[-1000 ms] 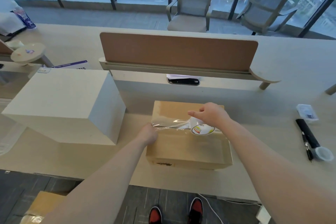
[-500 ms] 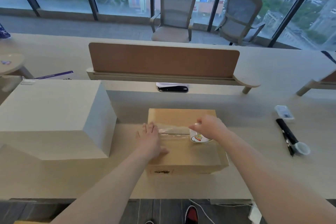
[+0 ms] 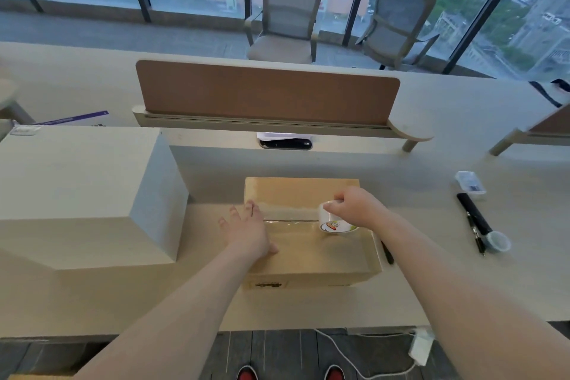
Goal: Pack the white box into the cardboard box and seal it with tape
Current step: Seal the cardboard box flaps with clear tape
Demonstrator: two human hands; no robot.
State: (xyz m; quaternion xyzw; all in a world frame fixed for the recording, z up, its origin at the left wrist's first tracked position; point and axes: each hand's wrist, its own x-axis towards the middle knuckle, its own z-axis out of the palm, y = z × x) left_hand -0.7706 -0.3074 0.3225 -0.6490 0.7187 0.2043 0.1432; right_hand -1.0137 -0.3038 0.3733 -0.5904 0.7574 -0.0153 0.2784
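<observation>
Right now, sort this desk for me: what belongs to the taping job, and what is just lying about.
In the job: cardboard box, tape roll, left hand flat on the box, right hand gripping the roll.
Lying about: big white box, pens, small cup, clear packet.

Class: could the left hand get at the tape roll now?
Probably yes: the left hand lies open on the cardboard box, only its bare top before the tape roll, which the right hand holds.

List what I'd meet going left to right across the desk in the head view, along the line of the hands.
Large white box → left hand, flat on the left end of the cardboard box → tape roll, gripped by the right hand → black marker.
</observation>
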